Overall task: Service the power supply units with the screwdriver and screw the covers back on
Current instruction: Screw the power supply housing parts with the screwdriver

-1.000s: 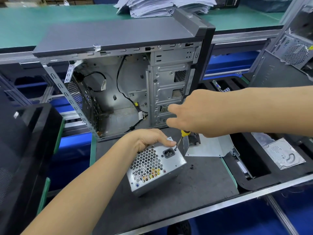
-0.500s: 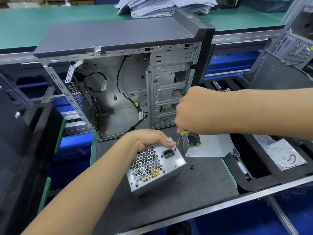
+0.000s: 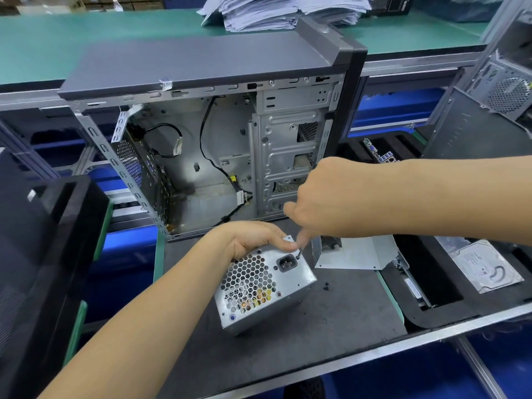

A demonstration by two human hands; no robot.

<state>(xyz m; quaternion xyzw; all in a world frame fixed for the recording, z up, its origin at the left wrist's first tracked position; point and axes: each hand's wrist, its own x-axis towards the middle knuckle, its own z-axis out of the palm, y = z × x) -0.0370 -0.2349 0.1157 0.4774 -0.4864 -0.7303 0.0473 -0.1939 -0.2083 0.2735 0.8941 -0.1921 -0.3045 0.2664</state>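
A silver power supply unit (image 3: pixel 260 286) with a honeycomb grille and a black socket sits tilted on the dark mat. My left hand (image 3: pixel 253 237) grips its upper back edge. My right hand (image 3: pixel 325 203) is wrapped round the screwdriver, whose handle is hidden in the fist. Only the metal shaft (image 3: pixel 300 252) shows, its tip against the unit's top right corner beside the socket. Two small black screws (image 3: pixel 326 285) lie on the mat just right of the unit.
An open computer case (image 3: pixel 207 139) stands behind the unit. A bent metal cover (image 3: pixel 357 253) lies right of it. Black foam trays hold a hard drive (image 3: pixel 486 266) at the right and a circuit board (image 3: pixel 380 152) further back. A black tray (image 3: pixel 43 240) stands left.
My right hand has slid down the screwdriver toward the unit, and the yellow handle is now hidden under it. The left hand and the unit have stayed put.
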